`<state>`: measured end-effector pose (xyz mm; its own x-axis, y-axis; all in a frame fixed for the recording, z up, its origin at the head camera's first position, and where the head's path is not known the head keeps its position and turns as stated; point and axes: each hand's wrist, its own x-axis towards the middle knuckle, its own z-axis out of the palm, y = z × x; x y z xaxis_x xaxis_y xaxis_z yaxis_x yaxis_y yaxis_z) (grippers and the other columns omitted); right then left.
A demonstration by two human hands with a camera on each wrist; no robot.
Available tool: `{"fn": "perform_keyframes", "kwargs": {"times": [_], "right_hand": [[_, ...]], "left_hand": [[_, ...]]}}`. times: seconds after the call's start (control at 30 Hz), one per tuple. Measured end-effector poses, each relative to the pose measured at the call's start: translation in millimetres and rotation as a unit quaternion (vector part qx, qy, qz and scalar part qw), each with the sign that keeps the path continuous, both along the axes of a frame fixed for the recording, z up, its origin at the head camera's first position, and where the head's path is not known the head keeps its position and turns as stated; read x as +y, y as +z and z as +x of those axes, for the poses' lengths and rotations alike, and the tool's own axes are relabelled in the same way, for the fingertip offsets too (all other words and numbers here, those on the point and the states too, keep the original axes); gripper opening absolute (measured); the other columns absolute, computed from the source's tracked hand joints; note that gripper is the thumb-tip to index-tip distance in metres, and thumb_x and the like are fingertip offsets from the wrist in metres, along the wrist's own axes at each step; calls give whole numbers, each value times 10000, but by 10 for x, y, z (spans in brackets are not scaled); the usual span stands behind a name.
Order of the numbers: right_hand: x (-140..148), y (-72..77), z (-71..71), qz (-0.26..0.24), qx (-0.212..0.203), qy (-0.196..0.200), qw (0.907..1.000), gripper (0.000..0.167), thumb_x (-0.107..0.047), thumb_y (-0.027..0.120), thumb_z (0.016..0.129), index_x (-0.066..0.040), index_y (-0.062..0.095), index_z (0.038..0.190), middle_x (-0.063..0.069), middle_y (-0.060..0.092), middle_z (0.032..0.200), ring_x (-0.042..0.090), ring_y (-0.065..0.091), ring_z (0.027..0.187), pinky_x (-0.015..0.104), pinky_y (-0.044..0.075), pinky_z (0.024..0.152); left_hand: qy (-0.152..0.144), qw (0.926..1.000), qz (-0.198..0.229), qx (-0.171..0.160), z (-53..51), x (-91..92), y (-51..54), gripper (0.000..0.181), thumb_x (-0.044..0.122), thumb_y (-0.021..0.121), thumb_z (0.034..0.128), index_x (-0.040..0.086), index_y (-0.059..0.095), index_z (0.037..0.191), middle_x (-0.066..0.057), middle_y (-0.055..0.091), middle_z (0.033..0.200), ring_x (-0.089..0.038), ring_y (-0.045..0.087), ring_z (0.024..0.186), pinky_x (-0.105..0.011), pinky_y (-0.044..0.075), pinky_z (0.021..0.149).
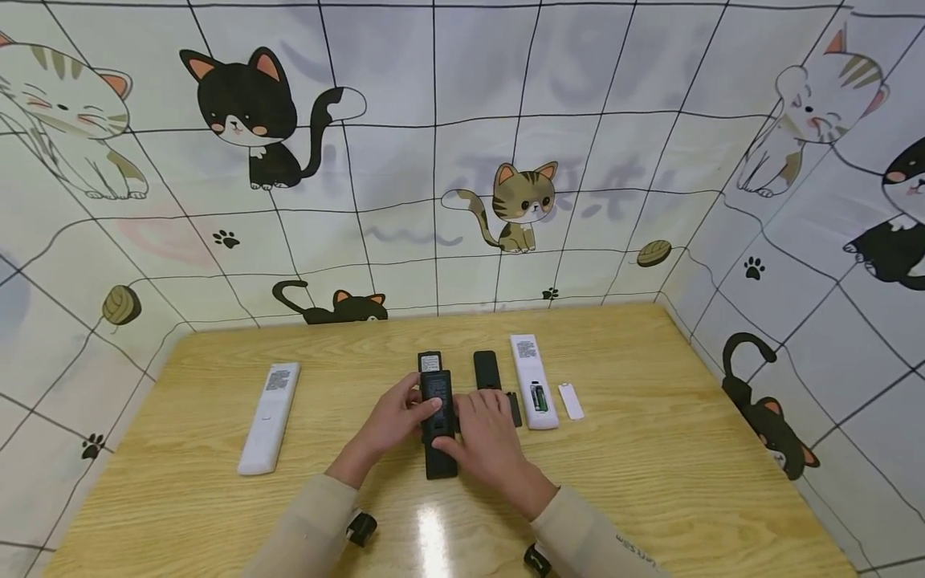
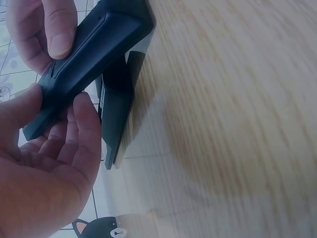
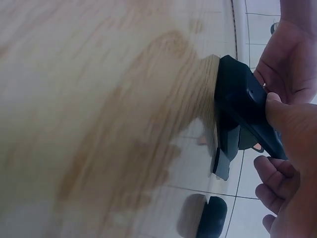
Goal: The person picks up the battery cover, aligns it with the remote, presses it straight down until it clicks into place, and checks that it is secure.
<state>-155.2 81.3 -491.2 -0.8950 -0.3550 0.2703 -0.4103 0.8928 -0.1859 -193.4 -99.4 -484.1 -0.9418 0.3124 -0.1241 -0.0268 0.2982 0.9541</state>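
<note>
A black remote control (image 1: pixel 437 389) is held back side up between both hands, tilted over a second black remote (image 1: pixel 441 463) that lies on the table. My left hand (image 1: pixel 393 419) grips its left side, thumb on the back face and fingers curled beneath, as the left wrist view shows. From the other side my right hand (image 1: pixel 491 441) holds it too. The right thumb (image 3: pixel 282 111) presses on its back near the lower end, and the other fingers curl at its edge. Part of the lower remote is hidden behind the held one.
Right of the hands lie another black remote (image 1: pixel 486 368), partly covered, and a small black piece (image 1: pixel 515 411). Beyond them are a white remote (image 1: pixel 530 365) with batteries in its uncovered compartment and a white battery cover (image 1: pixel 571 401). Another white remote (image 1: pixel 269 421) lies left.
</note>
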Motion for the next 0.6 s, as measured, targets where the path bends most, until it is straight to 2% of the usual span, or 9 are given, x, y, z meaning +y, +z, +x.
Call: {"fn": "perform_keyframes", "kwargs": {"times": [0.2,0.33,0.6], "right_hand": [[-8,-11,-3,272,64,21,9996,652,-606,588,874,-73,554,1248,71,610,1089,254,481,1055,455,312,1023],[-13,-18,-18,274,101,51,9996,649,-602,581,881,-69,553,1250,76,610,1084,253,476,1047,450,305,1011],[-7,-7,-25,348,5,-26,9994,657,-618,575,878,-80,556,1255,65,622,1090,241,477,1048,434,303,1012]], "left_hand": [[73,9998,-174,38,-11,-2,-2,400,224,610,971,148,494,1346,-136,689,975,-164,627,793,-433,575,715],[166,9994,-288,78,-12,1,5,378,224,620,965,151,512,1320,-116,692,955,-163,618,786,-423,575,705],[165,9996,-221,66,0,32,38,425,206,617,966,120,486,1361,-149,693,975,-187,629,787,-461,571,705]]}}
